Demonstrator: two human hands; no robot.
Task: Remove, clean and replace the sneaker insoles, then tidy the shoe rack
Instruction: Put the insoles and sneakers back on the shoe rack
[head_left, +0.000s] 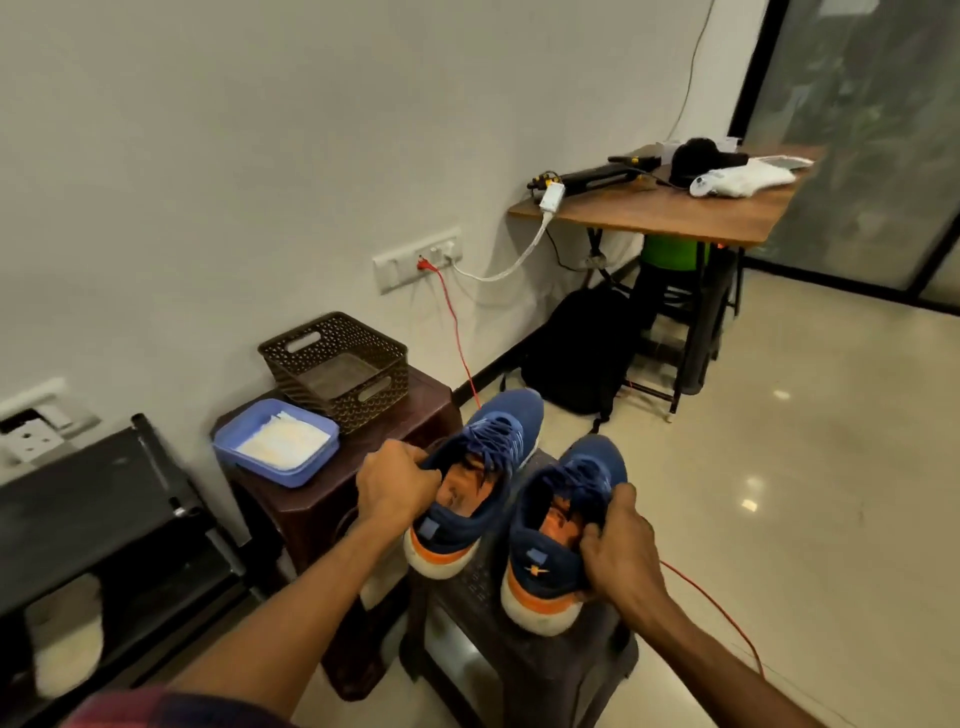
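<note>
As two stools (519, 665) stand below, left hand (395, 491) grips left sneaker (496, 436), right hand (618, 551) grips right sneaker (592, 467).

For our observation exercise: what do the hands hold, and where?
The left hand grips the left sneaker, right hand the right sneaker, both at the collar.

Knit-cloth sneakers (483, 457), plastic basket (337, 364), glossy floor (805, 467)

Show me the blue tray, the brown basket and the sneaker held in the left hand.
blue tray (249, 465): head view, on its front wall.
brown basket (306, 389): head view, on its woven front wall.
left sneaker (514, 415): head view, on the blue toe.
</note>
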